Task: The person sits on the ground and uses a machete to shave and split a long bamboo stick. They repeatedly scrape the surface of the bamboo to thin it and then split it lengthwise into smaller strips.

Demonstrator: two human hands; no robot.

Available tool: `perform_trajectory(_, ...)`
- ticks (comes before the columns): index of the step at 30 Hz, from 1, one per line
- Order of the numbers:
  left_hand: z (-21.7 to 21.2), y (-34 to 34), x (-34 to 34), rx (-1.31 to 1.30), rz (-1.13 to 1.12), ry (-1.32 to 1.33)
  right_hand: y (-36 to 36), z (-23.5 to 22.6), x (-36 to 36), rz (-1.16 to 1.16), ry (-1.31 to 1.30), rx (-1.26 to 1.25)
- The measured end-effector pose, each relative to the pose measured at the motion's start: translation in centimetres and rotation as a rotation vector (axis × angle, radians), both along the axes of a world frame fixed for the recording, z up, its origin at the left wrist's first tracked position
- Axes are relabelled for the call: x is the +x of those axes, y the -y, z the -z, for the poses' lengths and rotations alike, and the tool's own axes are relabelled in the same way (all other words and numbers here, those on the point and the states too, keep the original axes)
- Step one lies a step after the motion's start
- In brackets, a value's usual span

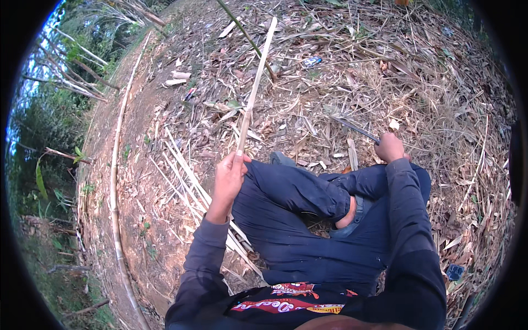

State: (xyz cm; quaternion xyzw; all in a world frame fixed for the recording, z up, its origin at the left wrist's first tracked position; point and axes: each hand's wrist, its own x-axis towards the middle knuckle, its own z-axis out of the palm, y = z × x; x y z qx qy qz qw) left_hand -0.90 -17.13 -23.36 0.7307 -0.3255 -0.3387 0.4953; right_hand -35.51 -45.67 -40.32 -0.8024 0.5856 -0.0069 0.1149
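My left hand (228, 177) is closed around the lower end of a long, pale split bamboo strip (257, 88), which slants up and away from me. In my right hand (391, 147), over my right knee, is a knife (356, 129) with a long, thin dark blade. Its tip points forward and left, apart from the strip, and my fist hides the handle. Several more pale bamboo strips (190, 179) lie in a loose bundle on the ground, passing under my left forearm. Between my hands are my crossed legs in dark trousers (308, 203).
Dry leaves and shavings cover the ground (341, 77). A long bamboo pole (115, 181) lies along the left. A thin green stem (246, 37) rises near the strip. A blue wrapper (312, 61) lies ahead, a small dark-blue object (454, 271) at my right. Bushes (41, 121) grow far left.
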Motion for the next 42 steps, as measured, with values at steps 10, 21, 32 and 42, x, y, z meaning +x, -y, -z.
perform_trajectory(10, -22.3, -0.2, 6.3, -1.109, -0.287, 0.522, -0.5, -0.1, 0.5, 0.039, 0.041, 0.008)
perform_trajectory(21, -19.1, 3.6, 9.2, -1.037, -0.136, 0.195, -0.8, -0.3, 0.2, 0.026, 0.014, -0.017)
perform_trajectory(32, -28.3, -0.8, 10.8, -1.22, -0.203, 0.228, 0.1, 1.4, -0.2, 0.03, 0.015, -0.01)
perform_trajectory(42, -32.0, -7.8, 10.9, -1.259, -0.157, 0.309, -0.4, 1.0, -0.1, -0.013, 0.04, -0.062)
